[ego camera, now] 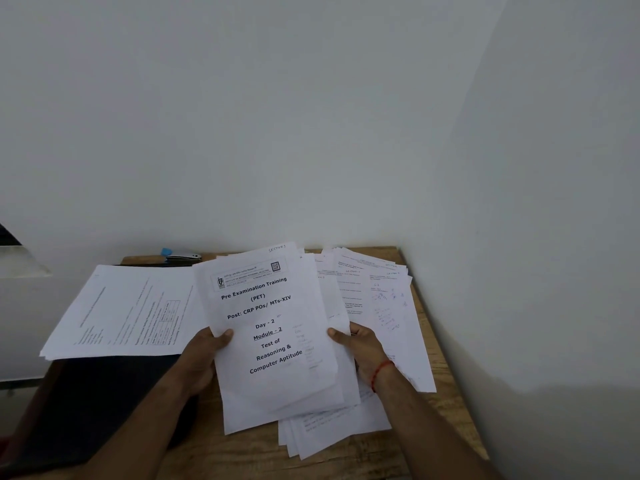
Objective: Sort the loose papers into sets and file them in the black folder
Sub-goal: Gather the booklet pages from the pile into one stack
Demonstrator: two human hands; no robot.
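Note:
I hold a stack of printed papers (pixel 273 341) above the wooden table; its top sheet reads "Pre Examination Training". My left hand (pixel 204 358) grips the stack's left edge, thumb on top. My right hand (pixel 360 348) grips its right edge, thumb on the front sheet. Loose papers (pixel 377 299) lie spread beneath and to the right of the stack. The black folder (pixel 104 403) lies at the left of the table. A separate set of papers (pixel 124 313) rests across its far part.
A stapler (pixel 180 255) with a blue end sits at the table's back edge by the white wall. The wooden table (pixel 446 393) fits into a corner, with walls behind and to the right. More sheets (pixel 329 431) stick out under the held stack.

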